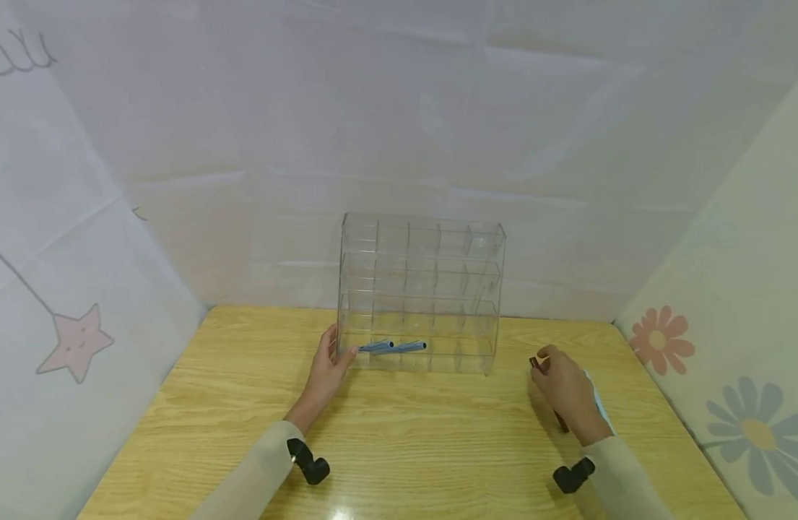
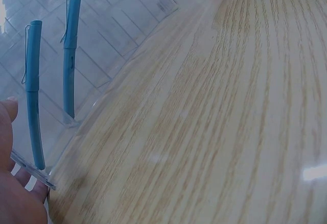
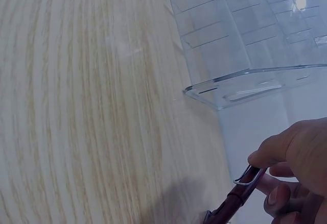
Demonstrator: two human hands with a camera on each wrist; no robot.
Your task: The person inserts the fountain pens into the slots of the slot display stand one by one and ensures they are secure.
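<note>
A clear acrylic organizer (image 1: 419, 289) with rows of small compartments stands at the back of the table. Two blue pens sit in its lowest row; the left wrist view shows the left pen (image 2: 32, 86) and the right pen (image 2: 70, 55) upright, clips to the left. My left hand (image 1: 323, 372) grips the organizer's lower left side, thumb (image 2: 10, 109) in front and fingers behind the edge. To the organizer's right, my right hand (image 1: 564, 386) pinches a dark red pen (image 3: 239, 196) near its silver clip. Part of that pen is hidden by the hand.
A light blue item (image 1: 599, 403) lies partly hidden beside my right wrist; its kind cannot be told. The wooden table (image 1: 424, 440) is bounded by white cloth walls (image 1: 373, 144) at the back and sides. Black cameras are strapped to both wrists.
</note>
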